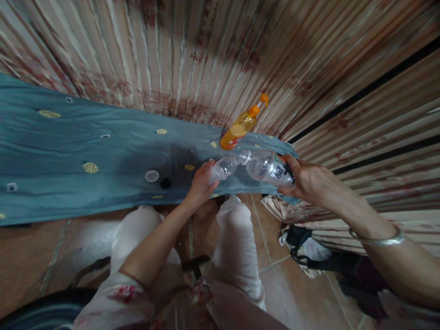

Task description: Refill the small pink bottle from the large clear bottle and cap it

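Note:
My left hand [203, 180] is closed round the base end of a small clear plastic bottle [225, 167], tilted with its neck toward the right. A larger clear plastic bottle [266, 166] with a black-and-white label lies nearly level in my right hand [296, 176], whose fingers wrap its base. The two bottle mouths meet between my hands, above the cloth; whether they touch or overlap, I cannot tell. Both bottles look see-through, and any liquid inside is hard to make out. To the left on the cloth are a white round cap [151, 176] and a black round cap [165, 183].
An orange pump bottle [239, 130] with yellow-orange liquid stands behind the bottles. The narrow table wears a blue-green cloth [123, 142] with pineapple prints. A pleated curtain [165, 55] hangs along the back and right. Dark bags [305, 245] lie on the tiled floor at right.

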A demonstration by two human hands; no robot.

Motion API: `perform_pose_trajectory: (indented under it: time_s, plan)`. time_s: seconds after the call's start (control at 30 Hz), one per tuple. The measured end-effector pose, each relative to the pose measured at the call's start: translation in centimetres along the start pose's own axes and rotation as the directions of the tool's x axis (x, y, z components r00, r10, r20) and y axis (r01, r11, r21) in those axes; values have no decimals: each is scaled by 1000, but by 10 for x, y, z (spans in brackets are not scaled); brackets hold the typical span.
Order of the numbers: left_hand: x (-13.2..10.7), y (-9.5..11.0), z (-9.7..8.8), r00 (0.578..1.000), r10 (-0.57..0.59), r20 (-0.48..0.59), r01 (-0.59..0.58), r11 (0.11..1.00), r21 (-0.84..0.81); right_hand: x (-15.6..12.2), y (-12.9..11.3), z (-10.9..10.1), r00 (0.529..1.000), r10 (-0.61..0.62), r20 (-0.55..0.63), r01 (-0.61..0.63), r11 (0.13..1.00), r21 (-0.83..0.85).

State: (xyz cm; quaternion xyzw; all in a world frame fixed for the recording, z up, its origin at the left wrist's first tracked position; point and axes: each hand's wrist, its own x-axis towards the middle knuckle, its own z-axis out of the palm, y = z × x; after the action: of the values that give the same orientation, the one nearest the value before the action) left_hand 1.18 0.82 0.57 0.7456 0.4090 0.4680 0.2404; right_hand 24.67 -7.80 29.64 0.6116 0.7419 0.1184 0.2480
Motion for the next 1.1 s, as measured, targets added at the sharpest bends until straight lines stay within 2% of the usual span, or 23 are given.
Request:
perform_pose_trajectory:
  time_s: [0.17, 0.37, 0.47, 1.1]
  plan:
    - [-1, -2, -1, 1000, 16, 1, -16, 1000, -2, 1, 0, 1, 1000, 3, 28, -3, 1000, 0]
    - [-4, -4, 0, 1000, 16, -2, -16, 1000, 5, 2, 11, 29, 989, -29, -143, 30, 1000, 1]
    - [-6, -4, -1, 1000, 13, -9, -13, 1000, 7, 1, 13, 36, 986, -35, -162, 38, 999, 14]
    - [-14, -4, -10, 999, 51, 7, -51, 999, -6, 0, 13, 32, 977, -100, -190, 105, 994, 19]
